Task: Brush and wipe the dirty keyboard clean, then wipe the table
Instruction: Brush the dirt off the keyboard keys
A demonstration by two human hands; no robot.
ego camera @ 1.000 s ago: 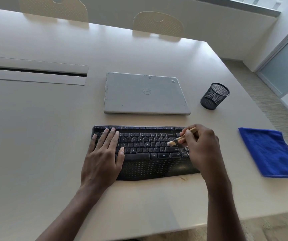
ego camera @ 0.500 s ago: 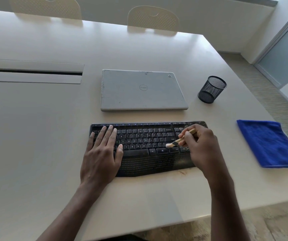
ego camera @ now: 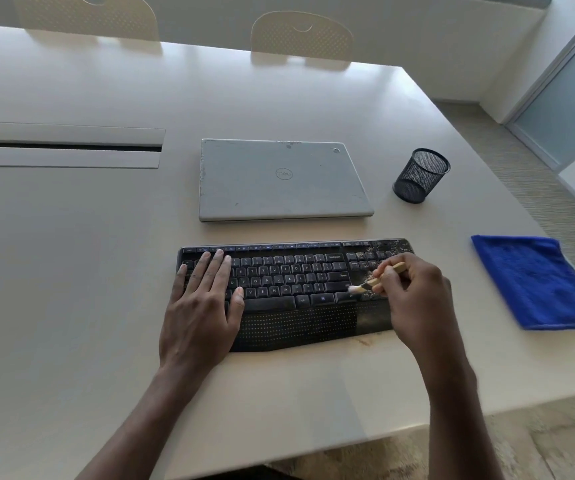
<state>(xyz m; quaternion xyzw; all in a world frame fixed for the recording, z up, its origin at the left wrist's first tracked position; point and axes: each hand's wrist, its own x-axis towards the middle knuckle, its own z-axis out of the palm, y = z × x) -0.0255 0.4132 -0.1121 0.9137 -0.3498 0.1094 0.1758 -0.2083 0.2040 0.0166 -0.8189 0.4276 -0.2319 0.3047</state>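
The black keyboard (ego camera: 296, 271) lies near the front edge of the pale desk (ego camera: 71, 271), its 3 o'clock end speckled with pale dust (ego camera: 383, 252). The left grip (ego camera: 199, 306) lies flat and wide, fingers (ego camera: 215, 268) straight, resting on the keys at the keyboard's 9 o'clock end. The right grip (ego camera: 414, 299) is pinched round the wooden handle of a small brush (ego camera: 369, 284), whose white bristles touch the keys beside the dusty patch. A closed grey laptop (ego camera: 282, 181) sits at 12 o'clock from the keyboard, a black mesh cup (ego camera: 419, 176) at 2 o'clock, and a folded blue cloth (ego camera: 535, 282) at 3 o'clock, apart from the right grip. A brownish smear (ego camera: 365, 341) marks the desk at the keyboard's 5 o'clock corner
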